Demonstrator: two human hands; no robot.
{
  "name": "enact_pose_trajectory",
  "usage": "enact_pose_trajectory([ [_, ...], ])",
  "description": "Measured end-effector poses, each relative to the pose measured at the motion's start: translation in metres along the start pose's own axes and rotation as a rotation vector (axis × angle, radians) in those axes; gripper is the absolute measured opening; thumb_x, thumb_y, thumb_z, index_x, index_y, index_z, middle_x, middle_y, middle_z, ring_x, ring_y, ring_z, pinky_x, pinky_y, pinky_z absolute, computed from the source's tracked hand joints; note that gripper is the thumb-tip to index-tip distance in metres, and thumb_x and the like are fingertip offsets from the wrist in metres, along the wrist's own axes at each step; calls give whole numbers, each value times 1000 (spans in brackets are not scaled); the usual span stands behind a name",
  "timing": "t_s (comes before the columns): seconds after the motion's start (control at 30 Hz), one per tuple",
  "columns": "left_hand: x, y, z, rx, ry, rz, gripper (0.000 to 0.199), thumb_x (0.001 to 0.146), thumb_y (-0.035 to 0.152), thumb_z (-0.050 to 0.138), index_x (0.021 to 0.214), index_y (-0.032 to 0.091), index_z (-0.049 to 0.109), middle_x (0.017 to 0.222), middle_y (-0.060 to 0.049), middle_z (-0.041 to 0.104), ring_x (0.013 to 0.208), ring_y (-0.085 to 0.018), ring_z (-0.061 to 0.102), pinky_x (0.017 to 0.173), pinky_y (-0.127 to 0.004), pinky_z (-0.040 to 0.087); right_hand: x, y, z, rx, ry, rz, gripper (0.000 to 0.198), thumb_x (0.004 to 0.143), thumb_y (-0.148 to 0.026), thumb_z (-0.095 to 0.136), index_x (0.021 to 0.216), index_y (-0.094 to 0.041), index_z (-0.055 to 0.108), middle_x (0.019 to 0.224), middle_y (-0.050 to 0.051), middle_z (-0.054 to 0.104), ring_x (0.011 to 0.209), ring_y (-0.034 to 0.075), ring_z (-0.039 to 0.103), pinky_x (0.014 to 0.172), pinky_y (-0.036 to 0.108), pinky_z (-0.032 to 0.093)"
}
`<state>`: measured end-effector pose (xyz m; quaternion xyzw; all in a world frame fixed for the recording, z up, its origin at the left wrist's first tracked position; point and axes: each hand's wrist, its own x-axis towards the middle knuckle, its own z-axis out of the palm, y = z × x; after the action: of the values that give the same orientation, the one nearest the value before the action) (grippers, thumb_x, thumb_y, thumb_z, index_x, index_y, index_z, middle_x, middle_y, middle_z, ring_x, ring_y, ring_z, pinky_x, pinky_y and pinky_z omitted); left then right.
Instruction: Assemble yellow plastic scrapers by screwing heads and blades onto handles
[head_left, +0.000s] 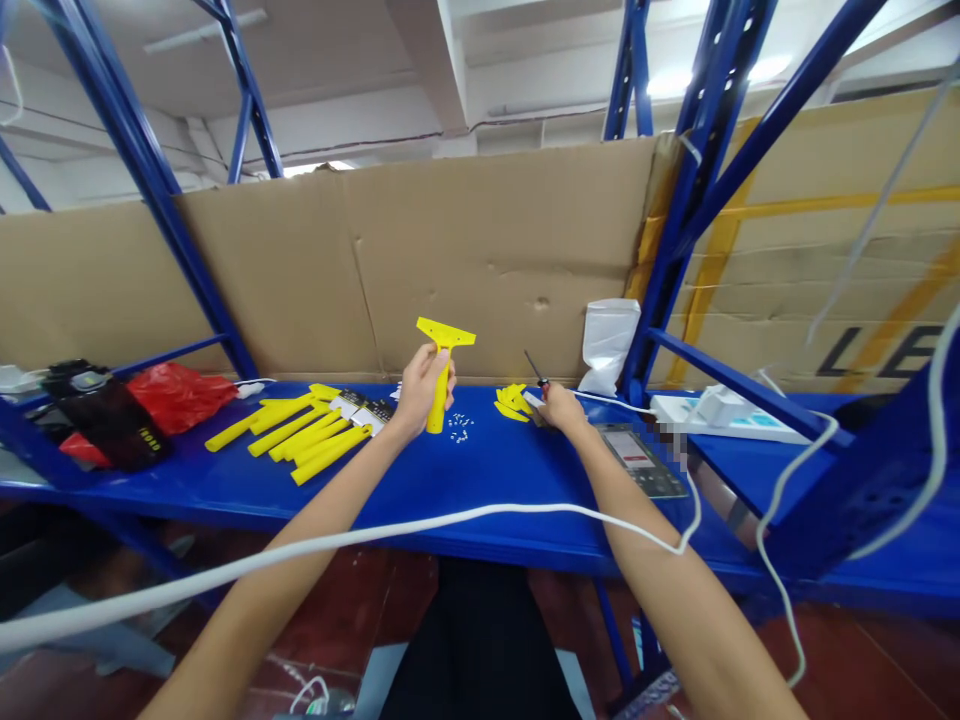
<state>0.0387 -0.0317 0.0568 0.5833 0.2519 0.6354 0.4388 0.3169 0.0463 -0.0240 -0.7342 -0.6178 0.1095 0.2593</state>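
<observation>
My left hand (416, 395) is closed around the handle of a yellow scraper (441, 402), which stands upright with its wide, flat head at the top. Small holes show in that head. In my right hand (562, 408) is a screwdriver (536, 367), its thin shaft pointing up and to the left. A pile of small yellow plates (511, 402) lies just left of that hand. Something pale grey and flat (533, 399) shows at its fingers; whether they hold it I cannot tell. Tiny screws (460, 430) are scattered on the blue table between my hands.
Several yellow scraper handles (300, 440) and black-and-white packets (361, 412) lie at left. Beyond them are a red bag (176, 395) and a black bottle (105, 415). A dark flat device (641, 460) and a power strip (727, 418) lie at right. A white cable (480, 510) crosses before my arms.
</observation>
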Motion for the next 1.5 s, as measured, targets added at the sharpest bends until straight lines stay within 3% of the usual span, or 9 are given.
enact_pose_trajectory([
  [0.17,25,-37,-13,-51,48,-144,38,91,42,82,109,23,56,97,0,71,63,-11,66,43,-19,46,2,-1,-13,104,154,-30,19,102,-22,66,120,-17,68,118,18,81,112,30,77,88,33,53],
  [0.37,20,-70,-31,24,69,-284,31,89,36,81,103,20,59,93,-3,72,62,-12,65,41,-19,46,6,-2,-20,217,256,-45,16,92,-22,75,97,-24,60,101,10,78,98,28,73,85,33,52],
  [0.6,14,-73,-35,29,59,-302,29,90,34,82,103,19,62,93,-4,73,60,-11,65,42,-20,47,-3,-3,-19,445,331,-47,25,83,-18,76,82,-27,52,91,8,78,97,29,73,97,39,55],
  [0.73,13,-68,-33,-23,-9,-337,29,86,28,80,108,18,64,99,-8,78,64,-14,70,41,-20,49,-6,-15,-28,702,468,-140,22,87,-34,74,86,-26,54,106,10,83,104,26,76,104,39,57],
  [0.87,10,-64,-29,-58,-88,-374,36,85,23,78,119,16,68,111,-14,82,71,-18,75,42,-22,53,-6,-28,-31,969,536,-202,36,85,-50,75,90,-28,47,107,9,82,98,23,78,93,38,65],
  [1.1,7,-64,-23,-59,-145,-404,33,85,22,79,116,14,70,114,-19,83,75,-22,79,44,-24,57,-8,-34,-25,1238,408,-214,55,69,-55,88,91,-28,45,100,2,72,84,17,73,77,35,70],
  [1.23,5,-66,-23,-42,-187,-441,30,88,23,82,114,13,72,114,-20,83,78,-23,81,46,-24,57,-17,-43,-19,1259,201,-218,62,61,-55,98,86,-27,48,92,-1,69,77,15,69,71,33,69],
  [1.37,2,-65,-19,7,-289,-486,29,88,27,88,111,12,75,115,-22,83,86,-27,84,44,-24,57,-35,-56,-11,1220,-63,-253,62,54,-54,106,86,-22,63,81,-3,66,71,15,66,62,30,66],
  [1.5,-2,-64,-15,39,-315,-506,31,92,35,90,110,12,77,113,-22,84,90,-30,85,45,-25,59,-52,-64,-9,1105,-260,-347,57,62,-58,102,92,-21,72,78,-4,68,60,12,58,46,24,53],
])
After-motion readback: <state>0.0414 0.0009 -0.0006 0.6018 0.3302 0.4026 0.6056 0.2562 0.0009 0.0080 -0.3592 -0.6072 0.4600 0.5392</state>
